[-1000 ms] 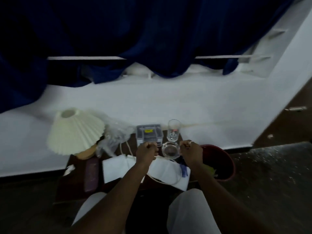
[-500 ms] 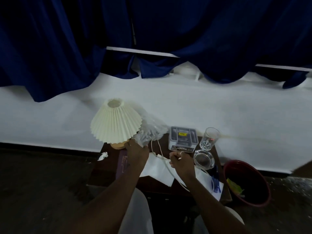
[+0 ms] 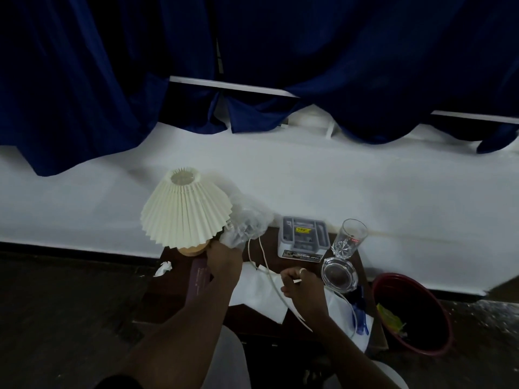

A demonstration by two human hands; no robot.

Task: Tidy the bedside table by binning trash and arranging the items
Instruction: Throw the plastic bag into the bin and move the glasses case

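Lettering on grey box (image 3: 304, 238) too blurred; left grip (image 3: 224, 262) clutches plastic bag (image 3: 247, 223), right grip (image 3: 302, 287) pinches cable (image 3: 264, 256).

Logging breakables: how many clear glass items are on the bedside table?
2. A drinking glass stands at the back right corner; a glass ashtray sits just in front of it. The plastic bag could hide more.

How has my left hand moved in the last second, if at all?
Yes. The left hand went left, from in front of the grey organizer box to the plastic bag beside the lamp base.
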